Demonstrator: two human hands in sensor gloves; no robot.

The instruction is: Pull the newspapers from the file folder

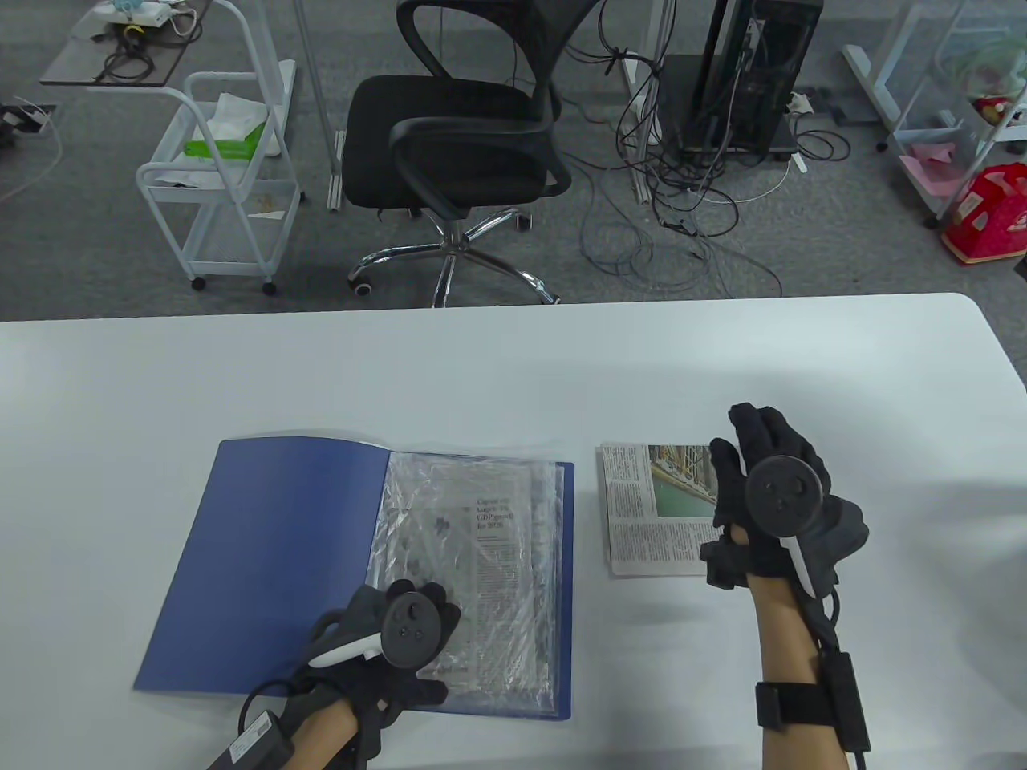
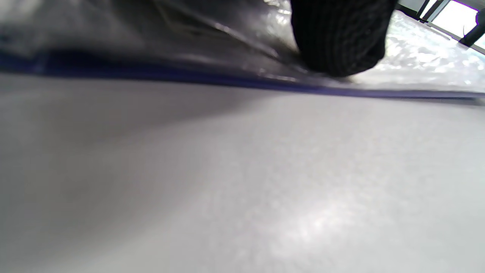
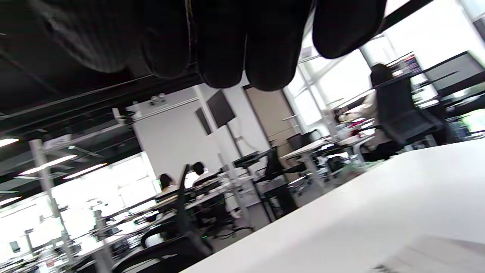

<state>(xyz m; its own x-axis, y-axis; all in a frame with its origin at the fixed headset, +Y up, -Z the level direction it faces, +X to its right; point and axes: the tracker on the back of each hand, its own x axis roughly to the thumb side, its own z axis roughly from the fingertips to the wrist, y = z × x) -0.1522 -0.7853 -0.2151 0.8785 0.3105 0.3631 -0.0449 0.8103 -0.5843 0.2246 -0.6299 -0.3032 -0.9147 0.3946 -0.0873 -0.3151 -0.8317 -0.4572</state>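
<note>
Newspaper (image 1: 654, 513) lies under right hand (image 1: 774, 501) — fingers (image 1: 758, 429) straight.

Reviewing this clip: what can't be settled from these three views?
- Table view: right hand hides the newspaper's right part, so contact is unclear.
- Table view: glare on the plastic sleeve in the blue file folder hides how many sheets remain.
- Left wrist view: one gloved finger shows; the rest is cut off and blurred.
- Right wrist view: fingers fill the top; no newspaper shows clearly.
</note>
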